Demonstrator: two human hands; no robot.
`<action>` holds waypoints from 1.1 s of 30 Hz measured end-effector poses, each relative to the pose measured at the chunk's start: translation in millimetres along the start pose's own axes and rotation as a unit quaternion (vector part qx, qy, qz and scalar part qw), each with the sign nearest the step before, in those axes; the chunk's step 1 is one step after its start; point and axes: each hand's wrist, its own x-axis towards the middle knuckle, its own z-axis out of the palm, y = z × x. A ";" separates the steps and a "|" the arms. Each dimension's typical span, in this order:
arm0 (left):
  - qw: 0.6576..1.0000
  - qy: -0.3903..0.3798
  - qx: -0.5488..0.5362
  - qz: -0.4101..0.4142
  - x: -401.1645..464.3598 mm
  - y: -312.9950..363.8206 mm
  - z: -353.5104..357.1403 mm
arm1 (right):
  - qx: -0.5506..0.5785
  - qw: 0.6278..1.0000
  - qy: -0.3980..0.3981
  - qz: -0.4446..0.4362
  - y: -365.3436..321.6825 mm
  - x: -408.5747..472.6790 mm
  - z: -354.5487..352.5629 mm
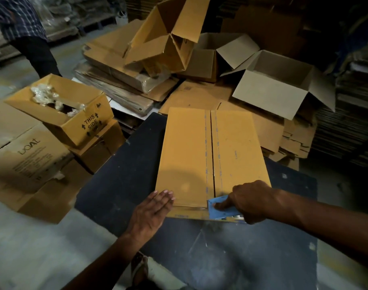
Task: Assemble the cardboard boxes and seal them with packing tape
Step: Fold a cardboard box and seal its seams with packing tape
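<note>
**Tape going on at the near end of the box**

Cardboard lay everywhere in the room. One closed brown box (212, 155) sat flat on the dark surface (120, 185), long way pointing away from the person. Its two top flaps met in the middle, and a strip of clear tape (209, 151) with small blue marks ran along the seam.

The left hand (152, 212) was flat, fingers straight and together, pressing on the near left corner of the box. The right hand (250, 203) was at the near end of the seam. Its fingers were curled around a blue tape dispenser (222, 209), and one finger pointed down onto the blue part. The dispenser touched the near edge of the box. The two hands were apart, one on each side of the seam.

To the left stood an open box (59, 109) with "THIS SIDE" printed on it and crumpled clear plastic inside. It rested on other boxes. Behind the surface lay a pile of flat cardboard sheets (116, 88). Two open boxes sat farther back, a brown one (168, 38) tipped on its side and a pale one (277, 88) on the right. Another person in a checked shirt (17, 15) stood in the far left corner.
</note>
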 end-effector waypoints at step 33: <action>0.983 -0.167 0.072 -0.018 54.2 107.0 12.0 | -0.019 0.998 -0.014 0.058 58.6 -33.6 49.2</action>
